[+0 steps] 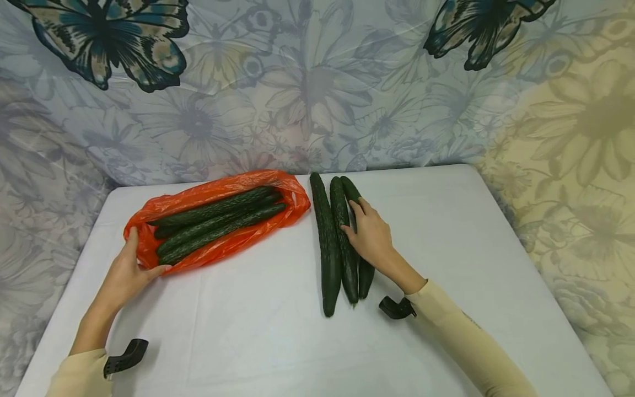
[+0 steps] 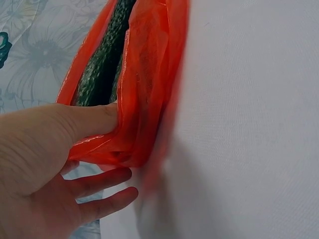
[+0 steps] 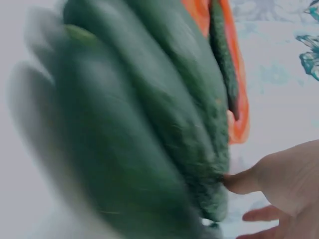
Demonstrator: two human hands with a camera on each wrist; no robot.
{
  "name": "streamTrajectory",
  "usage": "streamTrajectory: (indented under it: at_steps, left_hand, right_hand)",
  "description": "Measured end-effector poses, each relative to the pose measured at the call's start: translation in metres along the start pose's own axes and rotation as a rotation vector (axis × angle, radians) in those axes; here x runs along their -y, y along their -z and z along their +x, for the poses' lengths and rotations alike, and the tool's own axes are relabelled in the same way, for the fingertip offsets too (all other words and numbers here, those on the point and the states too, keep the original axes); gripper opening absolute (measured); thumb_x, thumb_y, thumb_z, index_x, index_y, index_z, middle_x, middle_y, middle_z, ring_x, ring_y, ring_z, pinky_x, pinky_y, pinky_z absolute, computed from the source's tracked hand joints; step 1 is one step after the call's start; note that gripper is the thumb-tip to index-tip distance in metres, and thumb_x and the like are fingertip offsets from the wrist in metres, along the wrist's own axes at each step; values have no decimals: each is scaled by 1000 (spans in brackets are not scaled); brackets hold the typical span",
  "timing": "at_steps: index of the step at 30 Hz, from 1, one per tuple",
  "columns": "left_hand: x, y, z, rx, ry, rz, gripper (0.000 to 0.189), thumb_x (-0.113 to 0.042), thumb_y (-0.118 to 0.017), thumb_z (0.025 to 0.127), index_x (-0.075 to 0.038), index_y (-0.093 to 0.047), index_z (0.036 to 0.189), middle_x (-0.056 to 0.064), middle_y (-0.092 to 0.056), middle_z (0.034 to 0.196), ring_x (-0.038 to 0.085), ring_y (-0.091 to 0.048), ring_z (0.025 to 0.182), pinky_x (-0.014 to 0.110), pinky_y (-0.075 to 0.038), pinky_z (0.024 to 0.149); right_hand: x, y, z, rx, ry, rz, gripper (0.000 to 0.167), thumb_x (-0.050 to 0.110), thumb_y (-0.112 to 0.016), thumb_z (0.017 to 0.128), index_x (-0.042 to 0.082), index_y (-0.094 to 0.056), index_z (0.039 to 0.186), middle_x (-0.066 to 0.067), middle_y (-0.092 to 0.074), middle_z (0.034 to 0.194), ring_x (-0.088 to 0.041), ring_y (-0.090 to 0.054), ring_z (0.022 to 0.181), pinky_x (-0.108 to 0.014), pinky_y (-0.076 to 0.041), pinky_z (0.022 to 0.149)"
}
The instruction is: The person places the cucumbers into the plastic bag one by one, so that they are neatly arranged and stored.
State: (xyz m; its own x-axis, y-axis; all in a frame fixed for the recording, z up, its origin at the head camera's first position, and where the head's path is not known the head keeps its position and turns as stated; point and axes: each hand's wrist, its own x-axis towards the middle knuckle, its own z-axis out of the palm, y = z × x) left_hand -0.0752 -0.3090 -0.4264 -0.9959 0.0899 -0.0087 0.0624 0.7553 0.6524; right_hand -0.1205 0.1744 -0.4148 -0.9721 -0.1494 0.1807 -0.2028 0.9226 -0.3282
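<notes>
On the left side of the table lies an open red plastic bag [image 1: 248, 240] with several long dark green cucumbers [image 1: 208, 229] inside. My left hand [image 1: 130, 275] pinches the bag's near-left end, the thumb inside the rim [image 2: 94, 119] and other fingers outside. Right of the bag, three cucumbers lie lengthwise side by side: a left one [image 1: 326, 248], a middle one [image 1: 349, 264] and a right one [image 1: 366, 278]. Over the right one is my right hand [image 1: 371, 231], its fingers spread and its thumb touching the middle cucumber [image 3: 159, 94]. The nearest cucumber is blurred in the right wrist view.
A white cloth [image 1: 258, 342] covers the table. Behind it stands a patterned backdrop [image 1: 317, 99] with flowers and butterflies, close to the table's far edge. Black curved pieces stick out at the left wrist [image 1: 126, 357] and the right wrist [image 1: 395, 307].
</notes>
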Motion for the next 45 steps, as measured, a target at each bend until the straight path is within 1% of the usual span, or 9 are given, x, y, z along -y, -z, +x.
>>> streamTrajectory:
  at_steps: [7,11,14,21,28,34,40,43,45]
  left_hand:
    - [2,-1,-4,-5,7,-3,110,-6,-76,84,9,10,151,39,1,154,60,-12,137,71,-16,105]
    - [3,-1,-5,-8,7,-9,110,-3,-76,83,9,10,150,39,1,154,60,-11,137,71,-16,105]
    - [4,-1,-5,-8,7,-9,110,-4,-76,83,9,10,150,39,1,154,59,-11,137,71,-15,106]
    - [3,0,-6,-3,19,-13,109,-4,-75,83,8,10,151,39,1,154,60,-11,137,72,-16,105]
    - [3,1,-4,-7,0,9,112,-4,-78,81,9,9,150,41,-1,153,61,-14,135,72,-18,104]
    - [2,-1,-2,12,12,4,112,-5,-78,82,10,9,150,40,2,153,60,-11,137,71,-17,105]
    - [1,-1,-3,11,19,1,112,-6,-78,82,10,9,150,41,2,153,60,-11,136,71,-17,105]
    - [1,-2,-3,9,15,0,112,-7,-78,83,9,9,150,41,1,153,60,-11,137,71,-17,106]
    - [1,-2,-2,-1,7,0,113,-6,-79,82,9,9,151,41,0,153,60,-12,136,71,-17,106]
  right_hand:
    - [-6,-3,-23,-21,-38,-5,58,21,-71,91,-2,-50,139,-25,-51,137,-41,-55,117,-54,-55,64]
    - [-10,-3,-31,-16,-60,16,66,24,-74,88,-2,-46,142,-25,-51,137,-39,-64,89,-48,-53,54]
    - [-13,-3,-36,-9,-74,52,72,25,-75,87,-3,-42,144,-27,-51,137,-36,-63,68,-43,-48,47]
    - [-14,-1,-46,45,-110,84,77,26,-77,85,-1,-39,146,-28,-49,138,-28,-56,52,-36,-42,40]
    - [-4,1,-48,76,-180,9,78,24,-76,84,-3,-38,147,-30,-56,127,-30,-56,52,-41,-45,42]
    - [0,2,-43,150,-213,-29,80,22,-74,85,-5,-33,149,-31,-58,120,-24,-48,46,-39,-43,41]
    - [-6,8,-38,205,-247,-21,83,20,-77,83,-9,-33,147,-34,-57,124,-38,-61,61,-46,-52,50]
    - [-15,15,-38,226,-271,-12,80,15,-74,83,-9,-32,147,-36,-57,125,-34,-58,56,-42,-48,45]
    - [-21,20,-39,228,-281,-18,76,12,-70,82,-9,-35,146,-35,-59,122,-26,-51,48,-36,-40,40]
